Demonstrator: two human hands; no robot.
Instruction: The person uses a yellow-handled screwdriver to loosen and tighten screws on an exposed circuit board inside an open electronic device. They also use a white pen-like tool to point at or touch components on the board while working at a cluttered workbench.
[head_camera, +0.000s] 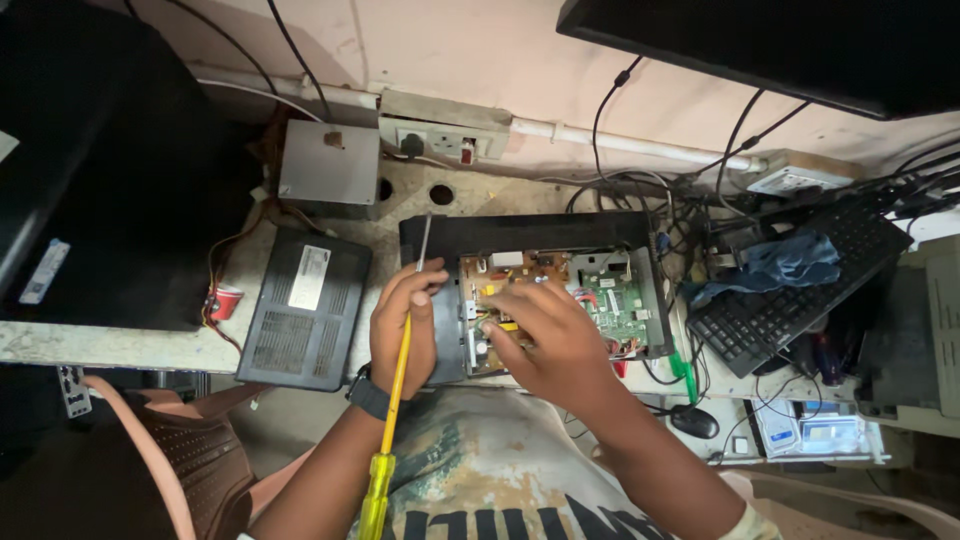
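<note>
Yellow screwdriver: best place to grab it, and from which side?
Probably the bare yellow handle, approached from the near, body side. The left hand already wraps the mid-shaft, and the metal tip points away toward the opened device. Only the thick handle end is free.

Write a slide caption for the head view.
Left hand holds a yellow screwdriver while right hand touches an opened device's circuit boards.

An electronics repair workshop: an opened device with bare circuit boards (560, 300) lies on the tabletop (120, 345), a keyboard (790, 290) right of it, tangled cables (690, 190) behind it.
</note>
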